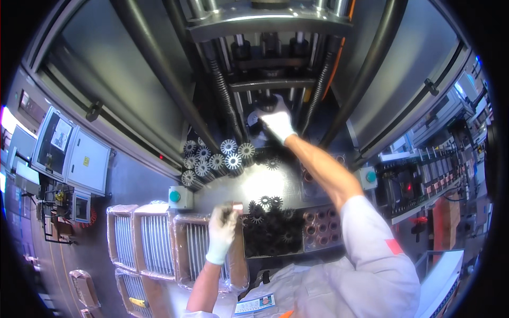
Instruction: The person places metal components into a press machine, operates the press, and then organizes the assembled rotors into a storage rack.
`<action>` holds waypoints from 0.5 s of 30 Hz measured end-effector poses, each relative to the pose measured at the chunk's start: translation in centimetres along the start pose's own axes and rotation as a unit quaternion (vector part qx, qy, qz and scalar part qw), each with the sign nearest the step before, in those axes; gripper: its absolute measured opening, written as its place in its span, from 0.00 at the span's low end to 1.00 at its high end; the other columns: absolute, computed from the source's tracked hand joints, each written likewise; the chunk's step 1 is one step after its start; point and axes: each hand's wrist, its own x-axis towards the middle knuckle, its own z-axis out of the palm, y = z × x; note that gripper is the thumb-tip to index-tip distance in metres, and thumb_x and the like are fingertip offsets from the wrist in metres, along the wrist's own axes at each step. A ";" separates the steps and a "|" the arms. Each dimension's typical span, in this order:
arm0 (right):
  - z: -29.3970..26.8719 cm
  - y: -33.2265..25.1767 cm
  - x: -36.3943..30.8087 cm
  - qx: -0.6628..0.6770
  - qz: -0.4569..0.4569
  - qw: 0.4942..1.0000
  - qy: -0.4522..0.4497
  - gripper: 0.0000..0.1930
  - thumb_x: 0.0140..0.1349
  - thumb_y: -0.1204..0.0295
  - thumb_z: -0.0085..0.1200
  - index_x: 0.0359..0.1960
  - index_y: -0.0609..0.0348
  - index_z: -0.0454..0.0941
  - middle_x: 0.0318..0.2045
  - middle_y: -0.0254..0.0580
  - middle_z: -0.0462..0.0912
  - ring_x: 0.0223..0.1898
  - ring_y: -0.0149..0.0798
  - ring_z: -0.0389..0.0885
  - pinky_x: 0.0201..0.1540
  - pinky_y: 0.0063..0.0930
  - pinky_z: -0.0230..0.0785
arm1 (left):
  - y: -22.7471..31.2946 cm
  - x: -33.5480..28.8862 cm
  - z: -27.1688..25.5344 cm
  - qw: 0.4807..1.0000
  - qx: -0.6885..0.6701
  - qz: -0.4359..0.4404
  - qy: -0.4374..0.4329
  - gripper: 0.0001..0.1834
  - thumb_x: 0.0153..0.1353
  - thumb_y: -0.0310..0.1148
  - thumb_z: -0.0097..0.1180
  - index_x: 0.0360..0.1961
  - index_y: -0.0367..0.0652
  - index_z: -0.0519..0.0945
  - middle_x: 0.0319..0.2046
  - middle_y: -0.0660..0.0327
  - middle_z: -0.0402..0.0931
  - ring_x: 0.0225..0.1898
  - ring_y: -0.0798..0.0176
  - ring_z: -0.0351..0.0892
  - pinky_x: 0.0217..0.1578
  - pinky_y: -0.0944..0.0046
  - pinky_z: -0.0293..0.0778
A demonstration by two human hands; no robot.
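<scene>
My right hand (277,121), in a white glove, reaches into the press. Its thumb and fingers curve around a dark round part (266,104) at the press's centre; glare washes out the fingertips. Lower and to the left, my left hand (222,224), also gloved, pinches a small copper-coloured piece (238,207) above the table's front edge. Beside it lies a pile of dark toothed discs (270,231), with several loose ones on top. Stacked slotted metal cores (233,161) stand at the left of the metal table (220,197), their toothed ends showing.
Copper rings sit in a tray (321,241) right of the pile. Boxes of metal rods (157,240) stand at left. Green buttons (175,196) (371,176) flank the table. Springs (222,87) and thick dark bars (366,71) border the press opening.
</scene>
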 end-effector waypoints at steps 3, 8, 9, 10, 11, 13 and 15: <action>-2.8 -3.8 -0.5 -0.030 0.064 0.986 -0.151 0.35 0.50 0.59 0.71 0.56 0.64 0.70 0.41 0.48 0.85 0.42 0.42 0.84 0.47 0.35 0.76 | 1.4 3.5 1.8 0.937 0.293 0.190 -0.005 0.05 0.66 0.27 0.58 0.40 0.38 0.78 0.34 0.58 0.72 0.32 0.64 0.73 0.35 0.62 0.72; -6.3 -4.2 -5.2 -0.124 -0.232 0.933 -0.247 0.25 0.46 0.65 0.70 0.46 0.58 0.76 0.35 0.45 0.82 0.41 0.46 0.83 0.46 0.38 0.74 | 2.0 11.8 7.9 0.837 0.416 0.352 0.046 0.08 0.63 0.32 0.59 0.40 0.40 0.78 0.38 0.50 0.72 0.35 0.48 0.77 0.37 0.51 0.74; -7.7 -4.6 -6.7 -0.190 -0.264 0.898 -0.295 0.26 0.43 0.65 0.71 0.45 0.56 0.76 0.35 0.45 0.81 0.42 0.48 0.82 0.48 0.40 0.74 | 2.0 13.3 9.0 0.812 0.438 0.380 0.064 0.07 0.63 0.31 0.59 0.40 0.40 0.78 0.37 0.48 0.73 0.37 0.45 0.76 0.37 0.50 0.73; -9.5 -3.3 -8.7 -0.159 -0.329 0.892 -0.267 0.27 0.43 0.63 0.72 0.46 0.55 0.76 0.37 0.46 0.81 0.43 0.48 0.82 0.49 0.42 0.73 | 2.3 14.4 10.4 0.813 0.438 0.382 0.047 0.08 0.63 0.31 0.60 0.40 0.41 0.78 0.37 0.48 0.73 0.37 0.44 0.77 0.36 0.49 0.74; -11.5 -2.0 -10.9 -0.129 -0.393 0.879 -0.237 0.28 0.42 0.62 0.72 0.47 0.55 0.77 0.39 0.46 0.81 0.45 0.49 0.82 0.50 0.43 0.73 | 2.7 15.4 11.5 0.813 0.436 0.384 0.032 0.08 0.62 0.31 0.60 0.40 0.41 0.78 0.37 0.48 0.74 0.36 0.44 0.78 0.35 0.48 0.74; -17.2 -3.1 -15.2 -0.138 -0.378 0.888 -0.220 0.30 0.43 0.60 0.73 0.48 0.55 0.77 0.42 0.47 0.81 0.46 0.49 0.81 0.52 0.44 0.72 | 1.9 18.5 13.0 0.777 0.454 0.436 0.013 0.08 0.59 0.28 0.59 0.40 0.43 0.77 0.37 0.48 0.73 0.33 0.44 0.78 0.32 0.47 0.73; -22.7 -2.2 -18.8 -0.165 -0.279 0.925 -0.198 0.31 0.44 0.58 0.73 0.49 0.56 0.76 0.44 0.47 0.81 0.47 0.49 0.81 0.53 0.44 0.71 | 2.5 20.2 14.7 0.747 0.485 0.455 0.004 0.06 0.59 0.26 0.55 0.38 0.43 0.76 0.36 0.47 0.73 0.31 0.42 0.78 0.31 0.45 0.74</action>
